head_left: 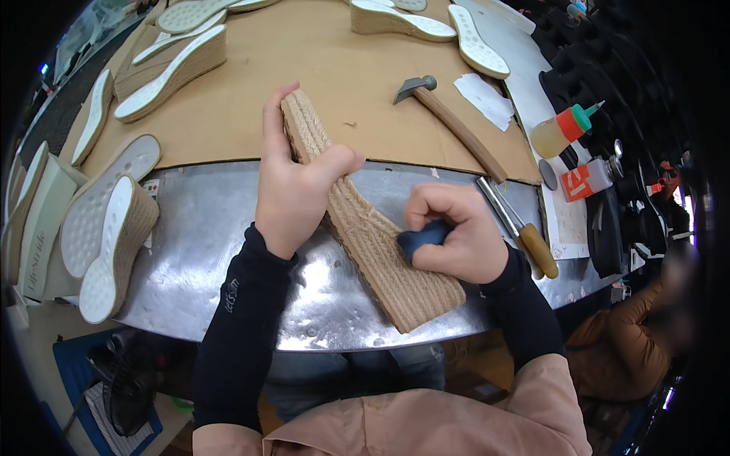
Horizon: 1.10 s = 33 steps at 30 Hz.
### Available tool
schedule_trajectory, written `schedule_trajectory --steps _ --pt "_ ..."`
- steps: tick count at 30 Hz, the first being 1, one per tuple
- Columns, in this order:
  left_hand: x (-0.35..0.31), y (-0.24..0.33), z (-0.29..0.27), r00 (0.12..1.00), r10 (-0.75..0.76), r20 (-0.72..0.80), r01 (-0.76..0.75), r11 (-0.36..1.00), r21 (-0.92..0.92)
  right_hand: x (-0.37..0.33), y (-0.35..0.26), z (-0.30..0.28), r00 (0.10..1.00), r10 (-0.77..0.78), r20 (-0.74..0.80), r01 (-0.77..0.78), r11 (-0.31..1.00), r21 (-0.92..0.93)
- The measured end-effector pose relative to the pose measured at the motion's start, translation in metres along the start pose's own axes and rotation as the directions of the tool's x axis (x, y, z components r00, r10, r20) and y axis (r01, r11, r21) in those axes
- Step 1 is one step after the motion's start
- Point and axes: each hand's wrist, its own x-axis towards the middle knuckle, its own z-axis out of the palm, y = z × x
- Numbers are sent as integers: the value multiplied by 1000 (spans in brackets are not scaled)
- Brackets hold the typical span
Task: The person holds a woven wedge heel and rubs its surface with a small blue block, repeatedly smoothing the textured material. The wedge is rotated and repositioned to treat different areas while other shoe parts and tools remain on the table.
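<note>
A wedge shoe sole point(372, 228) wrapped in braided jute lies tilted on its side over the metal tabletop, its narrow toe pointing away and its thick heel toward me. My left hand point(298, 178) grips the toe half, thumb across the braid and fingers along the far side. In my right hand point(456, 232) a dark blue cloth point(423, 239) is bunched between the closed fingers, pressed against the heel's jute side. What the cloth covers underneath is hidden.
A hammer point(449, 121) rests on the cardboard point(319, 45). Right of it are a yellow-handled tool point(537, 249), a metal rod point(498, 205) and a glue bottle point(559, 133). Wedge soles point(175, 72) crowd the left, with another sole point(122, 247) near the table edge. A person point(631, 342) sits at right.
</note>
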Motion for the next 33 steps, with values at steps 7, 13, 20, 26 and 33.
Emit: schedule_trajectory --steps 7,13,20,26,33 --pt "-3 6 1 1000 -19 19 19 999 -30 2 -2 0 997 -72 7 72 997 7" --pt "-4 7 3 1000 9 26 -7 999 -53 2 -2 2 992 -112 -52 112 994 -6" --pt "-4 6 3 1000 -4 19 5 999 -42 4 1 2 985 -143 -92 141 990 -29" --pt "-4 6 4 1000 -1 17 2 1000 -11 3 -1 2 980 -174 -99 166 982 -84" --pt "-3 3 4 1000 -16 5 16 1000 -7 3 -3 -1 984 -176 -21 173 981 -91"
